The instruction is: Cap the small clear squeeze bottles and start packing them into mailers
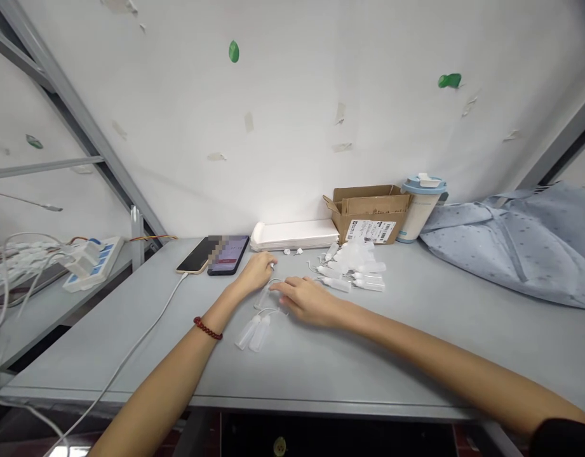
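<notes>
My left hand (pixel 258 271) is closed in a pinch, with a small white cap (pixel 272 265) showing at its fingertips. To its right, my right hand (pixel 309 299) rests low over the table, index finger stretched out and thumb apart from it. That index fingertip is beside a translucent plastic squeeze bottle (pixel 262 297) with a thin bent tube; whether they touch I cannot tell. Nearer to me lie two similar bottles (pixel 260 333) side by side. Beyond my right hand is a pile of such bottles (pixel 356 260). Two small white pieces (pixel 299 251) lie behind my hands.
A white stack (pixel 295 235), an open cardboard box (pixel 368 212) and a blue-lidded cup (pixel 420 209) stand along the wall. Two phones (pixel 228 255) lie at left, one with a white cable (pixel 154 324). Patterned cloth (pixel 511 241) covers the right; a power strip (pixel 94 263) sits far left.
</notes>
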Demonstrator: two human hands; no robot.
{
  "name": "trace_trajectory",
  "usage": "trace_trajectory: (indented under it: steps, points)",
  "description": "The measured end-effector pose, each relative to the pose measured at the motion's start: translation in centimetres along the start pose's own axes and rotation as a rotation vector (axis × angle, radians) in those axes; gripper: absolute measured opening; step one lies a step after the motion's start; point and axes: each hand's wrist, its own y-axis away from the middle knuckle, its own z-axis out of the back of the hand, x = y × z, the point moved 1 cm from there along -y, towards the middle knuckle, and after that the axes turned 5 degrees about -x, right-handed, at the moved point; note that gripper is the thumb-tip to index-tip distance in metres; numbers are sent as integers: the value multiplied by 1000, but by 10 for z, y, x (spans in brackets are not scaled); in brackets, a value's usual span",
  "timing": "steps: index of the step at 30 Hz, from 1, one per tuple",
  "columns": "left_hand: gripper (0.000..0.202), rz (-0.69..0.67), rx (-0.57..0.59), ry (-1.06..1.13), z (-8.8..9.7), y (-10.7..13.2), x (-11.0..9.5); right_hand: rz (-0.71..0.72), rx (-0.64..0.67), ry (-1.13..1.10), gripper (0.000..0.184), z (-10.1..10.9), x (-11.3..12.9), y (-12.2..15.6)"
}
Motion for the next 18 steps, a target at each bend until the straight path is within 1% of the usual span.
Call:
trace_trajectory:
  steps: [2, 4, 7, 9, 14, 18]
  points:
    - [42, 8, 11, -6, -1, 0, 2, 25, 18, -42, 31, -5, 4, -12]
    - [40, 18, 15, -6, -1, 0, 2, 55, 35, -14, 29, -9, 9, -20]
    - [36, 35, 7, 10, 0, 2, 2, 77, 66, 73, 29, -12, 15, -24]
    - [34, 51, -3, 29, 0, 3, 1, 72, 76, 101, 31, -13, 14, -22]
    - [29, 102, -48, 123, 1, 5, -2, 17, 59, 68, 33, -7, -6, -12]
    - [23, 193, -89, 255, 4, 3, -5, -57, 53, 26, 31, 3, -25, 2]
